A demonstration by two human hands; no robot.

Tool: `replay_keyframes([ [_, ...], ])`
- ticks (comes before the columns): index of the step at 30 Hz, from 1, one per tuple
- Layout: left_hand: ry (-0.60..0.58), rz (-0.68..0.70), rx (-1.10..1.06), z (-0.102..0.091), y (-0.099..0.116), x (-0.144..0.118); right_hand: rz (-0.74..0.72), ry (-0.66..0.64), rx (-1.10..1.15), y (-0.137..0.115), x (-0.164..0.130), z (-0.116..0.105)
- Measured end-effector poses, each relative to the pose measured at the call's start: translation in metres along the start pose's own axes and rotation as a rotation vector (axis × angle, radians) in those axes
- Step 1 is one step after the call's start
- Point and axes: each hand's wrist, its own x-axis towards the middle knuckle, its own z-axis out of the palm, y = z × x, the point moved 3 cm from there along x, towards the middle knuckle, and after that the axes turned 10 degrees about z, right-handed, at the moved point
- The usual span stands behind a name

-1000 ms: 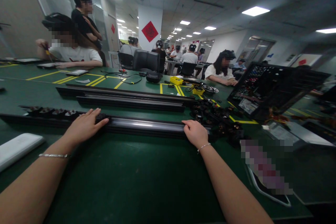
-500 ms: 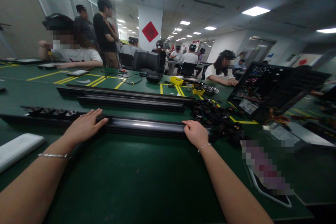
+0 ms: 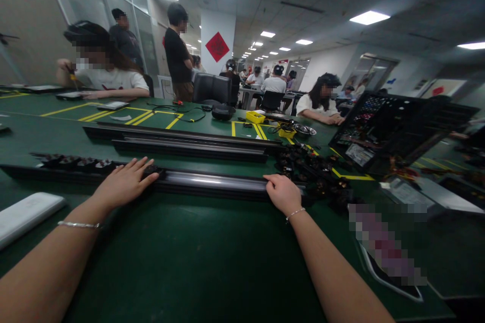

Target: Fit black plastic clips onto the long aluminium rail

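A long black rail [image 3: 215, 181] with a shiny top lies crosswise in front of me. My left hand [image 3: 123, 181] rests over its left part, fingers stretched out and thumb apart, against a small black part [image 3: 153, 170] on the rail. More small black parts [image 3: 81, 163] sit in a row along the rail to the left of that hand. Near the rail's right end my right hand [image 3: 284, 193] is closed on it, its index finger along the top edge. A heap of small black parts [image 3: 314, 169] lies just beyond my right hand.
Two more dark rails [image 3: 189, 146] lie behind the first. A white box-like object [image 3: 28, 217] is at the left. To the right stand an open computer case [image 3: 379, 126], a grey metal box [image 3: 413, 194] and a pixelated phone-like object [image 3: 386, 252]. Co-workers sit across the green table [image 3: 197, 257].
My left hand has shifted slightly to the right along the rail with the small black part at its fingers. My right hand stays put. A standing person in the background has moved right.
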Motion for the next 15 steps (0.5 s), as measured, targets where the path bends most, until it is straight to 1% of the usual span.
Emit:
replay_keyframes([
  [6, 0.018, 0.009, -0.017, 0.002, -0.002, 0.0, 0.019, -0.011, -0.003, -0.001, 0.0, -0.001],
  [15, 0.008, 0.019, 0.003, -0.001, 0.011, 0.0, 0.014, -0.014, -0.016, -0.001, 0.0, -0.001],
])
